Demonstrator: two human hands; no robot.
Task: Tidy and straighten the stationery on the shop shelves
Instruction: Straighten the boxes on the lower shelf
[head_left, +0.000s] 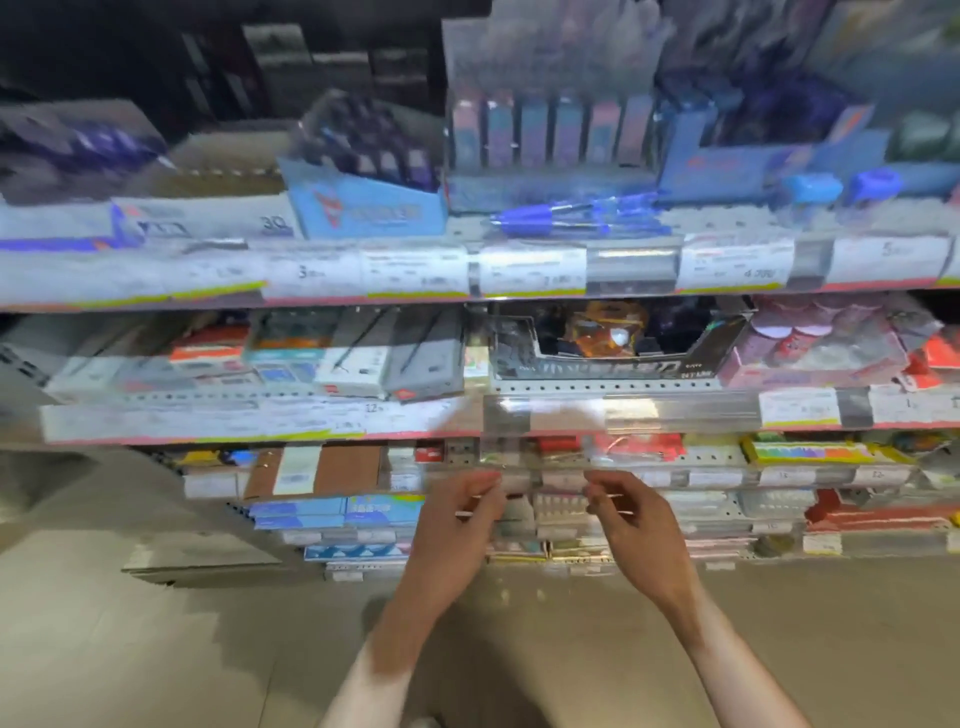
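Both hands are raised in front of the lower shelves, and the picture is blurred by motion. Between them is a clear plastic packet, see-through, with the shelf goods showing behind it. My left hand pinches its left edge with curled fingers. My right hand pinches the right edge the same way. What the packet contains cannot be told. It hangs in front of the third shelf's edge, apart from the goods there.
The top shelf carries loose blue pens and a blue display box. On the middle shelf stand flat grey and white boxes and a black display tray. Price-label strips line the shelf fronts. A beige tiled floor lies below.
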